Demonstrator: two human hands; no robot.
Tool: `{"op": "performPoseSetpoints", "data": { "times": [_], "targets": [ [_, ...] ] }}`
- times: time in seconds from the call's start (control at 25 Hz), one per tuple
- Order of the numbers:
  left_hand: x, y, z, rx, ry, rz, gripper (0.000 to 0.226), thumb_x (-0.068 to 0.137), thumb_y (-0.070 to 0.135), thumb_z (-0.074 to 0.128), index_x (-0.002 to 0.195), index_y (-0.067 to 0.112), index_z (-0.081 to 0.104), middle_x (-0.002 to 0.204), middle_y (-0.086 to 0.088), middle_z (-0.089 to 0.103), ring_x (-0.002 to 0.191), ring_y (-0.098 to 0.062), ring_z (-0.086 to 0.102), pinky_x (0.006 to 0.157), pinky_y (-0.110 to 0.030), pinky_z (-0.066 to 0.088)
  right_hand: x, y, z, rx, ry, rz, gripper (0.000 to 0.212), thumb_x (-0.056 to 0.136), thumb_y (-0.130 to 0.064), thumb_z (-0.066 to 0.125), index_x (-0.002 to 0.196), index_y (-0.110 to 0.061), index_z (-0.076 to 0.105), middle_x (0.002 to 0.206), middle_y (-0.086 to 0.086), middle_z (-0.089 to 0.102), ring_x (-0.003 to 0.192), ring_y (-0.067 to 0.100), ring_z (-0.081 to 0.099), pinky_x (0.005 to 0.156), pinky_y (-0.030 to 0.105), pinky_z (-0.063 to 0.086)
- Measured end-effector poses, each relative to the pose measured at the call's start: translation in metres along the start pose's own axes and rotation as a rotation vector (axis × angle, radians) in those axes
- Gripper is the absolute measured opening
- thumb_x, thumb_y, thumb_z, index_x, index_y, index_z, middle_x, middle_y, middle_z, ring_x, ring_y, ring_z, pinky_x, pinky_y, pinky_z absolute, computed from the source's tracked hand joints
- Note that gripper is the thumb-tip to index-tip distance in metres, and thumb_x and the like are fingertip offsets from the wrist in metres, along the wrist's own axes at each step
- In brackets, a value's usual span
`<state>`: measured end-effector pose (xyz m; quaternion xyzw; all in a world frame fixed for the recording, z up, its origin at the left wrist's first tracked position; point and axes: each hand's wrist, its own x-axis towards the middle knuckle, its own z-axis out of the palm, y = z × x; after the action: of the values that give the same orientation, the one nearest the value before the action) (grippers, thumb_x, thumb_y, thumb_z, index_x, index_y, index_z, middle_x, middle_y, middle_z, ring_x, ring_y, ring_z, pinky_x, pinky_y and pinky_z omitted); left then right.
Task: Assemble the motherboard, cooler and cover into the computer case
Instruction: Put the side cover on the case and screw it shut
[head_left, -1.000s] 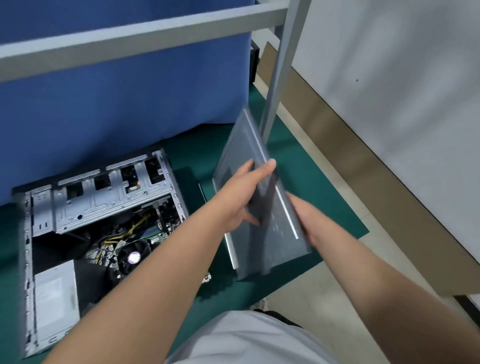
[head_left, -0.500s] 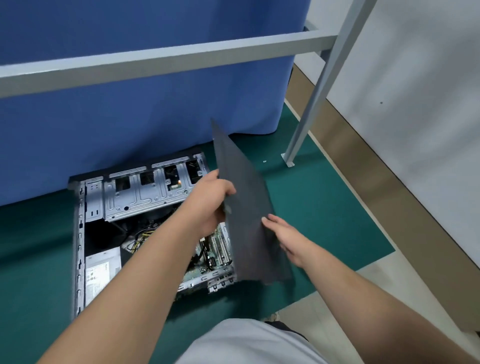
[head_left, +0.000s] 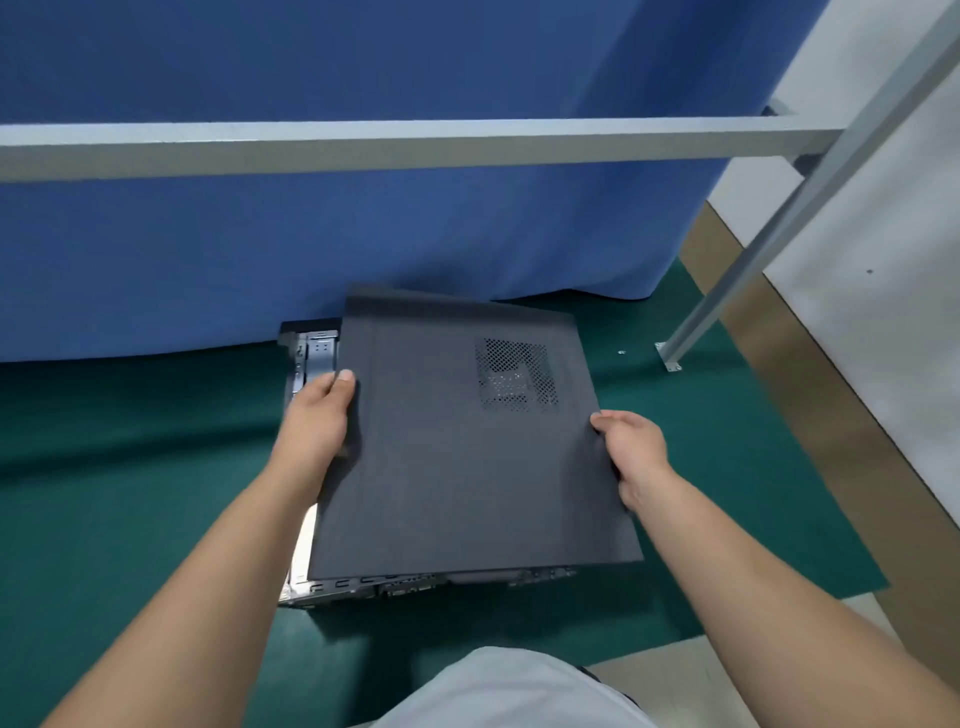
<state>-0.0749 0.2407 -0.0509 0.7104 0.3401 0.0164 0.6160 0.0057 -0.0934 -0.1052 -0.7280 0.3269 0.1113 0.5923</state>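
While both hands, left hand (head_left: 318, 422) and right hand (head_left: 629, 451), grip the dark cover (head_left: 462, 447) by its side edges, skewed above the computer case (head_left: 322, 584) on the green floor mat (head_left: 130, 467), its rails may miss and jam.

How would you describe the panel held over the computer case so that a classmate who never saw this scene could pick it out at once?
Start at the green mat in front of the blue curtain, where the open metal computer case lies. Over it, gripped by the left hand and right hand, is the flat dark grey cover panel. Its square perforated vent patch sets it apart.
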Motion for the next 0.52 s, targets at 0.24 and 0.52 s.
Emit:
{"op": "performPoseSetpoints", "data": {
  "times": [0.24, 0.52],
  "targets": [
    [0.028, -0.047, -0.05, 0.6, 0.214, 0.11, 0.041, 0.109, 0.041, 0.035, 0.101, 0.004, 0.052, 0.094, -0.017, 0.06, 0.086, -0.035, 0.051, 0.073, -0.042, 0.04, -0.031, 0.002, 0.062, -0.085, -0.013, -0.075, 0.008, 0.095, -0.015, 0.067, 0.102, -0.018, 0.069, 0.108, 0.001, 0.072, 0.105, 0.025, 0.067, 0.1, 0.045, 0.054],
    [0.041, -0.06, -0.054, 1.068, 0.161, 0.021, 0.044, 0.108, 0.047, 0.026, 0.099, 0.012, 0.051, 0.087, -0.011, 0.057, 0.079, -0.033, 0.052, 0.068, -0.038, 0.04, -0.044, 0.003, 0.074, -0.309, 0.094, -0.213, 0.013, 0.098, -0.015, 0.062, 0.11, -0.015, 0.068, 0.09, -0.005, 0.067, 0.098, 0.023, 0.064, 0.081, 0.028, 0.043]
  ]
}}
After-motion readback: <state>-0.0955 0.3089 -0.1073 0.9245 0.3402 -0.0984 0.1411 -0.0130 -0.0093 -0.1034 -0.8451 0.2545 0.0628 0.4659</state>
